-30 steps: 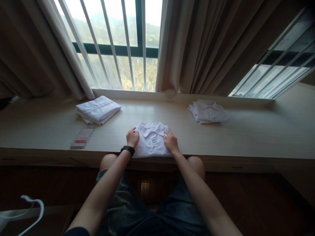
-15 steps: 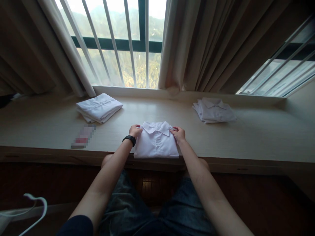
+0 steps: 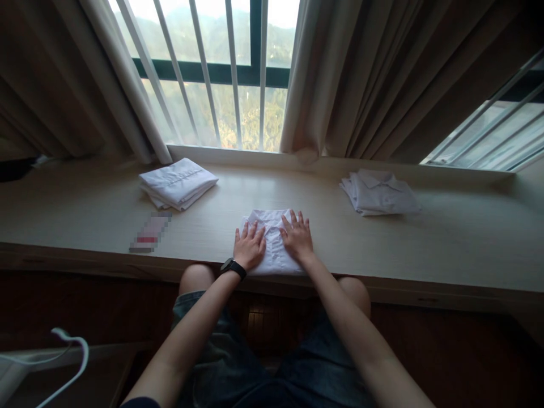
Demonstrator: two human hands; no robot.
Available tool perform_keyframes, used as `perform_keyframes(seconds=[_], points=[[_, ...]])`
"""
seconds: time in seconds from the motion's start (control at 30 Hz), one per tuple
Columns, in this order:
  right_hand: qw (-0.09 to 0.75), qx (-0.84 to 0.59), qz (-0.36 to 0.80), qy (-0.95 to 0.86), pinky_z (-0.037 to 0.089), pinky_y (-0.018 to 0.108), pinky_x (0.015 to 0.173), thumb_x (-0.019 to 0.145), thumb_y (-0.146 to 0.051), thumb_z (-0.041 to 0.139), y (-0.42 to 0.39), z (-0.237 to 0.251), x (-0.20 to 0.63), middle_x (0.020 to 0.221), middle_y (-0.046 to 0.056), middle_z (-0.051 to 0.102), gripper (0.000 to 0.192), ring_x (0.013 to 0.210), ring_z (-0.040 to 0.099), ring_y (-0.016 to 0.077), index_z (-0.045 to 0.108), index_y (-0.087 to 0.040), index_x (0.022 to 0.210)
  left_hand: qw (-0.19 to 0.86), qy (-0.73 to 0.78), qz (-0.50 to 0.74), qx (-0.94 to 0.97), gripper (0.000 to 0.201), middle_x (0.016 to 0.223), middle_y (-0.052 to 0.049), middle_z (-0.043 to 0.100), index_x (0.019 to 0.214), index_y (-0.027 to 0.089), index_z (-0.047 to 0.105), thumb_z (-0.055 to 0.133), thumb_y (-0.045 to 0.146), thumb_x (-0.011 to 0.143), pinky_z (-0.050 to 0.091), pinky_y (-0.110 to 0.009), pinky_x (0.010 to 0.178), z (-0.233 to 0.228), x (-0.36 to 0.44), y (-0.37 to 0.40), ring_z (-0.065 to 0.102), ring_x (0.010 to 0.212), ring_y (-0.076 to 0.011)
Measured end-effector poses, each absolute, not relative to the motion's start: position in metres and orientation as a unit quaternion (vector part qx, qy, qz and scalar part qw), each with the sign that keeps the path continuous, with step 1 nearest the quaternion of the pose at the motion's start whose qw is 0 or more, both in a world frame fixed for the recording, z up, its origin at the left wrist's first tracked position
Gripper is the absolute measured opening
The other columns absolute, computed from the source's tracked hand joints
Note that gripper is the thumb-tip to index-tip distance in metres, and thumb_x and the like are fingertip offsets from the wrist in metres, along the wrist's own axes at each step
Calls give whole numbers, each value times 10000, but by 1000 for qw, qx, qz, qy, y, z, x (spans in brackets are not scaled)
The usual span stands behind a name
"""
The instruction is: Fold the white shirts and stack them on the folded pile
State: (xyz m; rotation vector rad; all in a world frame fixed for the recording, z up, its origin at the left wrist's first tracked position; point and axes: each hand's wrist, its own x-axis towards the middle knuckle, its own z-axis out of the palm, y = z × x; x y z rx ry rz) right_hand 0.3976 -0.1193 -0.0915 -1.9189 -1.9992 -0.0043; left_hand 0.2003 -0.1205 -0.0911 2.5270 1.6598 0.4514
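Observation:
A folded white shirt [image 3: 272, 254] lies at the front edge of the pale ledge, its collar toward the window. My left hand [image 3: 250, 247] rests flat on the shirt's left side, fingers spread, with a dark watch on the wrist. On the right side of the collar and chest, my right hand [image 3: 297, 235] lies with its fingers spread too. Both palms cover parts of the collar and front.
Folded white garments [image 3: 178, 184] lie at the back left, and a stack of folded white shirts [image 3: 380, 192] at the back right. A blurred-out flat item [image 3: 151, 232] is left of my hands. A white hanger [image 3: 83, 357] shows at lower left. Curtains [image 3: 361, 79] flank the barred window.
Both hands have let go of the shirt's shoulder edges and moved inward onto its front, fingers now spread flat. The whole view has shifted slightly.

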Motion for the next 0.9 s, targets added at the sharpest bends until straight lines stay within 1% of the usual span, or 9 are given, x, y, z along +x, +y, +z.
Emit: perform_keyframes(seconds=[0.1, 0.23, 0.47, 0.57, 0.63, 0.7, 0.77, 0.83, 0.9], points=[[142, -663, 16, -735, 75, 557, 1242, 1043, -511, 312, -126, -94, 396, 1682, 71, 182, 579, 1563, 71, 305, 380, -274, 1567, 35, 535, 154, 830, 564, 1676, -21, 230, 1563, 334, 381, 346, 445, 1011, 87, -592, 1243, -95, 198, -120, 137, 1557, -313], [85, -674, 88, -728, 116, 568, 1236, 1040, -580, 245, -123, -101, 397, 1679, 83, 191, 632, 1557, 127, 297, 291, -288, 1598, 62, 534, 127, 833, 570, 1658, -41, 286, 1564, 314, 382, 311, 475, 1021, 143, -587, 1234, -95, 197, -117, 198, 1541, -319], [100, -675, 125, -720, 98, 654, 1210, 1038, -578, 260, -136, -101, 420, 1686, 14, 163, 589, 1562, 77, 318, 298, -362, 1585, 95, 550, 124, 820, 568, 1667, -42, 262, 1558, 288, 398, 312, 469, 1026, 177, -584, 1226, -95, 182, -122, 167, 1546, -339], [200, -684, 149, -685, 155, 610, 1223, 1024, -490, 356, -179, -110, 433, 1654, 45, 279, 557, 1546, 166, 324, 425, -293, 1540, 135, 554, 175, 803, 549, 1646, -75, 311, 1522, 240, 460, 383, 419, 1009, 151, -566, 1241, -98, 168, -143, 207, 1535, -344], [334, -698, 152, -615, 263, 539, 1215, 986, -462, 423, -217, -123, 431, 1579, 112, 419, 551, 1493, 316, 310, 529, -203, 1460, 193, 561, 274, 757, 517, 1606, -101, 389, 1461, 221, 524, 480, 389, 974, 179, -521, 1249, -104, 160, -166, 290, 1509, -323], [502, -715, 162, -459, 424, 476, 1127, 935, -492, 498, -253, -136, 417, 1407, 163, 586, 535, 1317, 538, 289, 600, -150, 1332, 262, 590, 431, 631, 475, 1518, -128, 498, 1373, 210, 579, 582, 379, 929, 288, -451, 1222, -112, 157, -194, 414, 1440, -288], [623, -697, 219, -279, 545, 426, 976, 855, -533, 603, -278, -144, 395, 1207, 154, 677, 532, 1123, 653, 269, 603, -143, 1217, 330, 625, 561, 431, 437, 1363, -136, 599, 1270, 198, 603, 675, 384, 881, 432, -398, 1122, -118, 161, -222, 557, 1290, -250], [675, -653, 311, -147, 601, 363, 820, 754, -543, 720, -287, -144, 374, 1114, 107, 691, 549, 1003, 688, 241, 584, -174, 1137, 439, 619, 596, 264, 393, 1189, -109, 653, 1159, 187, 611, 733, 395, 848, 540, -355, 966, -120, 169, -242, 655, 1079, -204], [688, -607, 393, -69, 607, 308, 694, 680, -527, 799, -283, -137, 360, 1065, 62, 690, 552, 911, 704, 214, 574, -200, 1064, 576, 566, 562, 178, 340, 1056, -82, 668, 1070, 176, 619, 750, 396, 845, 584, -332, 829, -116, 179, -251, 685, 919, -178]])
